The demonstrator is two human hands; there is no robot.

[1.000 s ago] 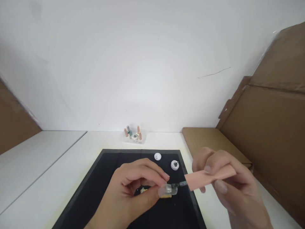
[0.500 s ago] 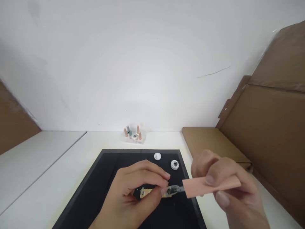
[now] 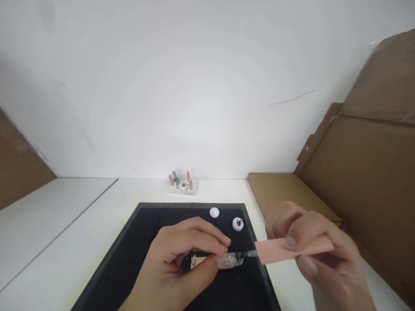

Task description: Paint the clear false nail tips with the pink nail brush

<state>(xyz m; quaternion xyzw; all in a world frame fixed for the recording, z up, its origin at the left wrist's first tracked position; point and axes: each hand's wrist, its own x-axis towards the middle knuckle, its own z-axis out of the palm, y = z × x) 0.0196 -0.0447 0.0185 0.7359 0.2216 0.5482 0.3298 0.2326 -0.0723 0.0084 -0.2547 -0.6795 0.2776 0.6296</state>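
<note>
Between its thumb and fingers, my left hand [image 3: 181, 259] pinches a small clear, glassy piece [image 3: 231, 260]. My right hand [image 3: 319, 255] grips a flat pink-handled tool [image 3: 275, 251] between thumb and bent fingers. A narrow grey stem with a dark end points left from the tool, at the open right side of the clear piece. Whether the dark end touches it I cannot tell. Beneath my left hand lies a pale yellow strip [image 3: 198, 261] with a small shiny round bit on it, mostly hidden by the fingers.
A black mat [image 3: 162, 220] covers the white table [image 3: 106, 207]. On its far right are a white round lid [image 3: 214, 212] and a white round pot [image 3: 237, 223] with dark bits. Small bottles stand in a clear holder [image 3: 183, 190] by the wall. Cardboard [image 3: 275, 190] lines the right.
My right hand has moved slightly right with the pink-handled tool. Its dark end, earlier within the clear piece, now shows beyond it. My left hand has stayed nearly in place.
</note>
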